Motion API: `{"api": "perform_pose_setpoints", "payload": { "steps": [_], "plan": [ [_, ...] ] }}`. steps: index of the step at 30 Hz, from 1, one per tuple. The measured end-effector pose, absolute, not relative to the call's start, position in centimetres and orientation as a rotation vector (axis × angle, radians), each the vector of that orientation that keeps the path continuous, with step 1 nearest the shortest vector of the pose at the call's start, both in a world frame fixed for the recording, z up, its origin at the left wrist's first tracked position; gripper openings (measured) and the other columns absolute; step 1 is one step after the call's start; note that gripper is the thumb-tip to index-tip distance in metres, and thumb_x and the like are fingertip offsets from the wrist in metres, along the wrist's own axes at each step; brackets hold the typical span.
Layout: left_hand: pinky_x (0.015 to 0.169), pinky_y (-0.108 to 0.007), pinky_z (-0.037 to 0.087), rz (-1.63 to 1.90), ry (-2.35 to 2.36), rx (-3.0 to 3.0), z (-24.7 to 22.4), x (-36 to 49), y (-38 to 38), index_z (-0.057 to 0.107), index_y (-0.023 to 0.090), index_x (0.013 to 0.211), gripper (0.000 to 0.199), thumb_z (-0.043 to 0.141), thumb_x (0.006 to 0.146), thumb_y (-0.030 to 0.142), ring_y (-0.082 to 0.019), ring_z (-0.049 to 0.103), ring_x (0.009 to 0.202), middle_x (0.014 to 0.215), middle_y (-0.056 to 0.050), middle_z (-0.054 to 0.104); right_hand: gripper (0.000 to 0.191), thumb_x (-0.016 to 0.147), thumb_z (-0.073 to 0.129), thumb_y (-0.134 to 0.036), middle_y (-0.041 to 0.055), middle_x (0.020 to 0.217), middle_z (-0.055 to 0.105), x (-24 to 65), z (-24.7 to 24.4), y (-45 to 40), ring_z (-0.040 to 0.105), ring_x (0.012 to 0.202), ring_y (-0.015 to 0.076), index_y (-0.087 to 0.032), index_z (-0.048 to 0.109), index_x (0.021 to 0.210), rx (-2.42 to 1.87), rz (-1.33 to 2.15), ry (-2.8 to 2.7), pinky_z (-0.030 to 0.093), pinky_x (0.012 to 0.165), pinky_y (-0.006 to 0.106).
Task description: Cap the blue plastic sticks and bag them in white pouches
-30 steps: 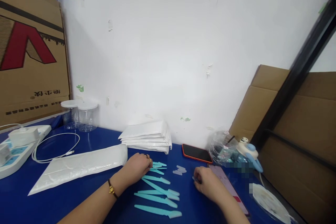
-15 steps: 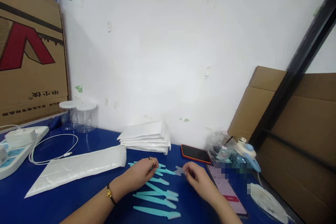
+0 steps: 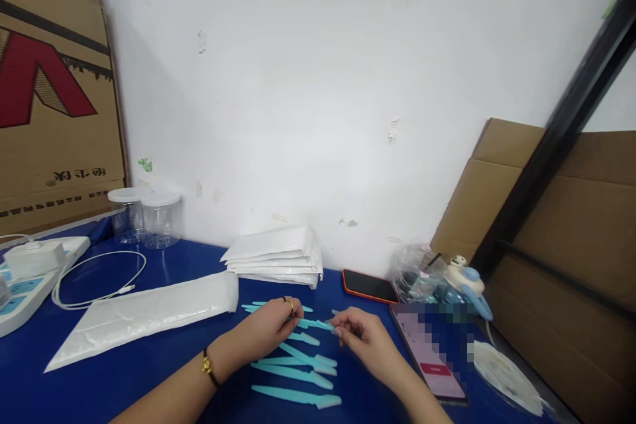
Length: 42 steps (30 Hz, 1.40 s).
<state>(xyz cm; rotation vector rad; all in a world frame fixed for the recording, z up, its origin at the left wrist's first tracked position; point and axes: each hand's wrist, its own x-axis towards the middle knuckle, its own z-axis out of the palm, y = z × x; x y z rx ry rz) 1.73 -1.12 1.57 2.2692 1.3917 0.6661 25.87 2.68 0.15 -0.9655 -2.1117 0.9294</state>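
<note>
Several turquoise razor-like sticks (image 3: 293, 395) lie side by side on the blue table, most with their wider ends to the right. My left hand (image 3: 278, 323) is closed on the left part of one turquoise stick (image 3: 316, 324) above the others. At the right end of that same stick, my right hand (image 3: 355, 334) has its fingers pinched together, touching the tip. A small clear piece (image 3: 336, 312) shows just behind the right fingertips; whether the fingers hold one too is hard to make out.
White padded envelopes (image 3: 273, 258) are stacked at the wall, another (image 3: 149, 315) lies left. Two clear jars (image 3: 161, 222), a power strip (image 3: 34, 285) and cable stand further left. Two phones (image 3: 370, 287), a plastic bag (image 3: 415, 271) and a blue-white figure (image 3: 464, 281) are right.
My right hand has moved left to the end of the turquoise stick, and its fingers have closed there. My left hand keeps its hold. The view has shifted slightly.
</note>
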Motion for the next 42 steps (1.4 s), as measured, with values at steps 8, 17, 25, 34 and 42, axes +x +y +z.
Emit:
{"api": "perform_pose_setpoints", "payload": {
  "steps": [8, 17, 25, 34, 42],
  "plan": [
    [0.069, -0.022, 0.039, 0.542, 1.347, 2.364, 0.9, 1.9, -1.1, 0.063, 0.023, 0.089, 0.015, 0.049, 0.085, 0.025, -0.015, 0.058, 0.080, 0.088, 0.000, 0.066, 0.012, 0.081, 0.057, -0.022, 0.0009, 0.071, 0.063, 25.5, 0.4, 2.0, 0.058, 0.066, 0.0146, -0.019, 0.068, 0.082, -0.958, 0.889, -2.247, 0.042, 0.060, 0.022],
    [0.075, -0.029, 0.038, 0.276, 1.735, 2.541, 1.5, -0.2, 0.1, 0.066, 0.024, 0.090, 0.015, 0.055, 0.080, 0.021, -0.020, 0.059, 0.087, 0.096, -0.003, 0.064, 0.018, 0.082, 0.051, -0.017, 0.0030, 0.091, 0.061, 27.1, -1.2, 4.4, 0.058, 0.081, 0.0168, -0.022, 0.065, 0.092, -1.135, 0.365, -2.388, 0.042, 0.072, 0.025],
    [0.077, -0.029, 0.039, 0.265, 1.759, 2.472, 0.8, 0.3, 0.2, 0.065, 0.022, 0.086, 0.011, 0.056, 0.080, 0.023, -0.020, 0.058, 0.091, 0.095, -0.003, 0.063, 0.016, 0.080, 0.047, -0.010, 0.0037, 0.082, 0.060, 25.3, -2.5, 4.6, 0.056, 0.076, 0.0174, -0.019, 0.060, 0.079, -1.163, -0.130, -2.578, 0.039, 0.069, 0.027],
    [0.074, -0.028, 0.034, 0.472, 1.678, 2.441, 0.5, 0.3, 0.1, 0.062, 0.021, 0.081, 0.008, 0.054, 0.081, 0.020, -0.017, 0.056, 0.084, 0.087, -0.001, 0.062, 0.012, 0.084, 0.045, -0.018, -0.0007, 0.071, 0.057, 24.5, -1.3, 3.1, 0.052, 0.063, 0.0119, -0.018, 0.055, 0.077, -1.049, 0.530, -2.334, 0.038, 0.057, 0.020],
    [0.073, -0.027, 0.031, 0.562, 1.593, 2.433, 1.0, 1.2, -0.3, 0.062, 0.021, 0.082, 0.007, 0.055, 0.082, 0.021, -0.016, 0.055, 0.083, 0.085, 0.001, 0.062, 0.013, 0.081, 0.048, -0.015, -0.0005, 0.070, 0.058, 23.7, -0.5, 2.3, 0.052, 0.064, 0.0121, -0.018, 0.059, 0.075, -0.965, 0.627, -2.299, 0.037, 0.058, 0.020]
  ]
}}
